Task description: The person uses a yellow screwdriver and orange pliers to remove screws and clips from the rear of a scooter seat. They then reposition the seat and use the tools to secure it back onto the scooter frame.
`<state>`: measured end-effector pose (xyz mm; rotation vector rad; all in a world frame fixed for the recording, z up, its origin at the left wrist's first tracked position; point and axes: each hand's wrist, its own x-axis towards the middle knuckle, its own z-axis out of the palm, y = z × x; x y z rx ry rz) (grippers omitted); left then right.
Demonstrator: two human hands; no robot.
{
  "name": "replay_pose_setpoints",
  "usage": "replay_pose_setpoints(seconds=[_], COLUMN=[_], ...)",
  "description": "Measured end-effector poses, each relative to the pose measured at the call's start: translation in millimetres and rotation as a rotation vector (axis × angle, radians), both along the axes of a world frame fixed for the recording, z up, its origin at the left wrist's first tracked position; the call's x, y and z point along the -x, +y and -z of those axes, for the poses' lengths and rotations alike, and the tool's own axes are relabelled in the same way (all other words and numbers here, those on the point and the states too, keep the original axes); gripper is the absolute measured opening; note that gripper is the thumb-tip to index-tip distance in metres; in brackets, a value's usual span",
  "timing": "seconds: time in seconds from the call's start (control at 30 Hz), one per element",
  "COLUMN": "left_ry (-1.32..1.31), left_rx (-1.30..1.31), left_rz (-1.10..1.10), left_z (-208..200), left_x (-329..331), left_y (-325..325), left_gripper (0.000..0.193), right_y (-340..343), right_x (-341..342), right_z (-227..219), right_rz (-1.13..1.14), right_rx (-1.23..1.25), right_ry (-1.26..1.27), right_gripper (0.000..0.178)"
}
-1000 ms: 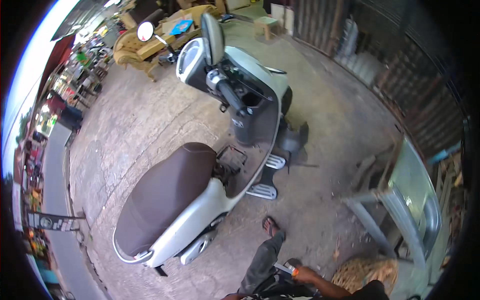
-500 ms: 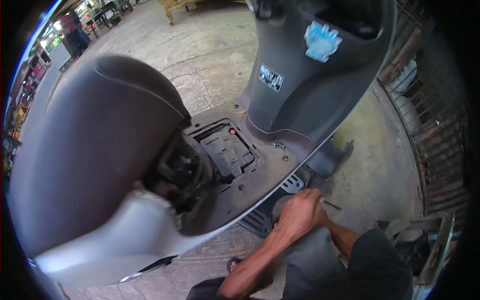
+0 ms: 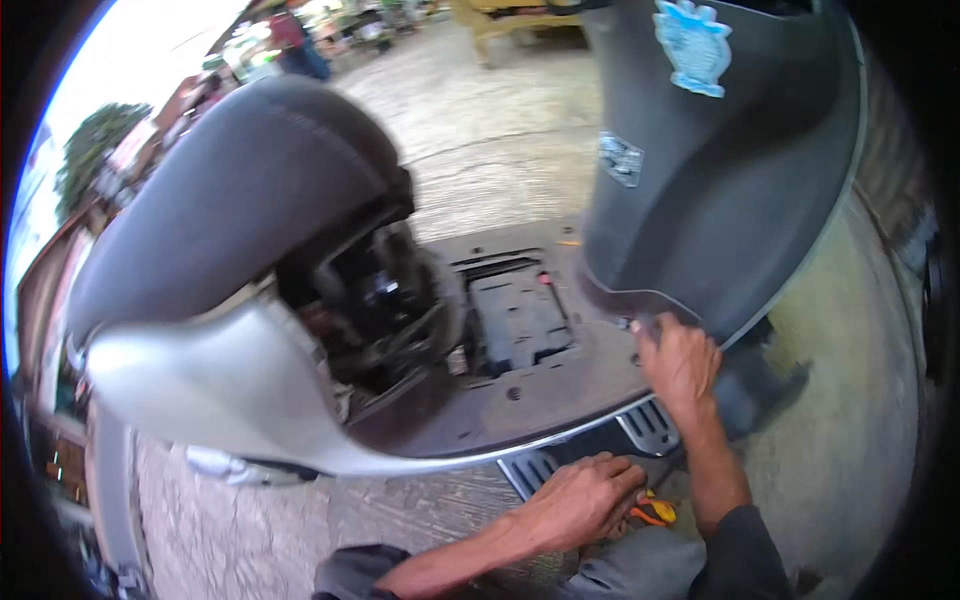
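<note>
A scooter fills the view, with its brown seat [image 3: 230,200] at the left and a silver side panel [image 3: 220,390] below it. The dark footboard [image 3: 540,385] has an open recess [image 3: 520,315] in the middle. My right hand [image 3: 680,360] presses its curled fingers against the lower edge of the dark front leg shield [image 3: 720,190], beside a small fastener [image 3: 625,322]; what the fingers hold is hidden. My left hand [image 3: 585,495] lies low by the ribbed footrest [image 3: 650,425], fingers bent over an orange-handled tool [image 3: 652,512].
Under the seat, the open body shows dark engine parts and wiring [image 3: 380,310]. Concrete ground [image 3: 850,420] runs to the right of the scooter and behind it. A person in red [image 3: 295,40] and stalls stand far off at the top left.
The view has closed in on the footboard. My right hand rose from the footrest edge to the leg shield's lower rim. My left hand came into view by the footrest.
</note>
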<state>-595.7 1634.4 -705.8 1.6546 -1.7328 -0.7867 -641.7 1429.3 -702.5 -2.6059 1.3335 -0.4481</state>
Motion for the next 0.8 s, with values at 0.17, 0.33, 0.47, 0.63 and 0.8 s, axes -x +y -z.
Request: replay_pose_setpoints(seconds=[0.17, 0.33, 0.47, 0.63, 0.8], left_ry=[-0.214, -0.252, -0.303, -0.437, -0.983], left_rx=[-0.119, -0.145, 0.017, 0.36, 0.511], left_rz=[-0.113, -0.28, -0.507, -0.776, -1.005], left_z=[-10.3, -27.6, -54.2, -96.2, -106.1], left_x=[-28.7, -60.6, -76.5, -101.2, -138.6], left_y=[47.0, 86.3, 77.0, 56.9, 31.1], left_gripper=[0.024, 0.022, 0.018, 0.015, 0.026], right_y=[-31.6, -23.7, -21.4, -31.3, -22.0], right_x=[-23.8, -21.5, -23.9, -19.9, -22.4], right_z=[29.4, 32.2, 39.5, 40.9, 17.0], right_rz=[-0.083, -0.068, -0.059, -0.029, -0.169], right_rx=[-0.016, -0.084, -0.033, 0.057, 0.015], right_ry=[0.065, 0.062, 0.087, 0.011, -0.335], right_gripper=[0.036, 0.034, 0.031, 0.029, 0.021])
